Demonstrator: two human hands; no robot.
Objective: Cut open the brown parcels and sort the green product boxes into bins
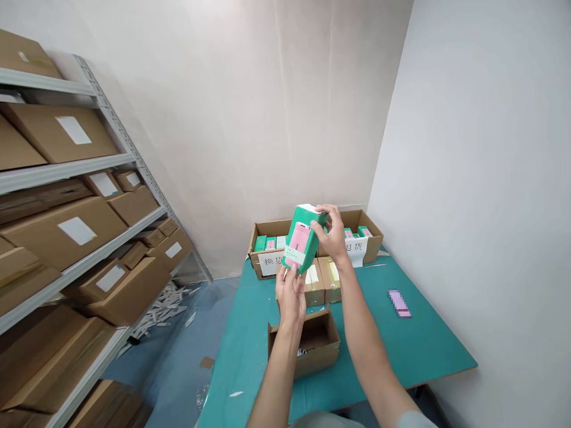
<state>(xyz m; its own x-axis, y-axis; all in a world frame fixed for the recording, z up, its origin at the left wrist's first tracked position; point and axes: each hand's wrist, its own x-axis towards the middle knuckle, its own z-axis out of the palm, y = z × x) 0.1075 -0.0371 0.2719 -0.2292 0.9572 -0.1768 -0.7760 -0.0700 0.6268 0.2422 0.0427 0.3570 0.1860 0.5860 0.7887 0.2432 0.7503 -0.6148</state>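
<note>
I hold a green product box (pixel 303 241) with a pink picture on its front up above the table. My left hand (pixel 291 292) grips its lower end from below. My right hand (pixel 331 233) pinches its top right corner, where a white flap shows. Under my forearms an open brown carton (pixel 307 342) stands on the teal table (pixel 250 351).
Two sealed small cartons (pixel 322 280) sit behind the open one. Two labelled cardboard trays (pixel 267 249) with green boxes line the far table edge. A pink object (pixel 398 303) lies at right. Metal shelving (pixel 66 238) full of cartons stands at left; scraps litter the floor.
</note>
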